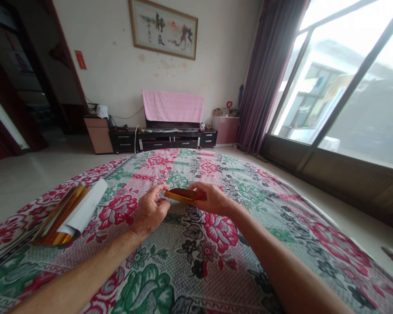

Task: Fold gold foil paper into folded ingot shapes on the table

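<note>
Framed Chinese calligraphy [160, 29], hands [150, 210] at gold sheet [182, 199]

A framed picture [163, 29] hangs on the pale, stained wall [101, 39], above a low black cabinet [163, 145] with a pink cloth [173, 104] draped over something on it. Daylight fills the large window [363, 87] at the right, beside a purple curtain [262, 74]. At the left, the pale floor [68, 162] runs to a dark doorway [36, 78].
</note>
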`<action>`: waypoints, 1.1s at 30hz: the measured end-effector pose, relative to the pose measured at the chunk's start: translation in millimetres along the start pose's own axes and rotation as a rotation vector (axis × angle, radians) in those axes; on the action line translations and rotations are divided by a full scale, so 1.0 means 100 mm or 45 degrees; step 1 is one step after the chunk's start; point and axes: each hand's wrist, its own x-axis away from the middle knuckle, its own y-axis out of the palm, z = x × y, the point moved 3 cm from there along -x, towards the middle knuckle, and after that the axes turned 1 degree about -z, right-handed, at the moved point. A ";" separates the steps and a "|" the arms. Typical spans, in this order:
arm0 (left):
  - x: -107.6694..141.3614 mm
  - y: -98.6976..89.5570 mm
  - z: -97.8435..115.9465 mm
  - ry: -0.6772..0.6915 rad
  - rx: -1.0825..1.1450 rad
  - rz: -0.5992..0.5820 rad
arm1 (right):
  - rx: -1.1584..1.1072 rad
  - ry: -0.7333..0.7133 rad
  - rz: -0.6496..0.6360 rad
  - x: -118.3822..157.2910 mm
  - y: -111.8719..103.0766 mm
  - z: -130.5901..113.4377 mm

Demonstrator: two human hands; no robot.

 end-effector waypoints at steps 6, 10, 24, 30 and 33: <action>0.02 0.02 0.05 0.015 0.124 -0.061 | 0.120 -0.050 0.004 0.01 0.00 -0.05; 0.01 0.05 0.00 -0.054 0.177 -0.127 | 0.040 -0.016 -0.069 0.01 0.02 0.03; -0.02 0.07 -0.06 -0.046 0.312 -0.219 | -0.611 0.263 -0.380 0.10 -0.10 0.04; 0.00 0.06 0.00 0.181 0.354 -0.222 | -0.569 0.309 -0.400 0.07 -0.08 0.03; 0.02 0.04 0.07 0.310 0.284 -0.208 | -0.411 0.255 -0.203 0.03 -0.09 0.06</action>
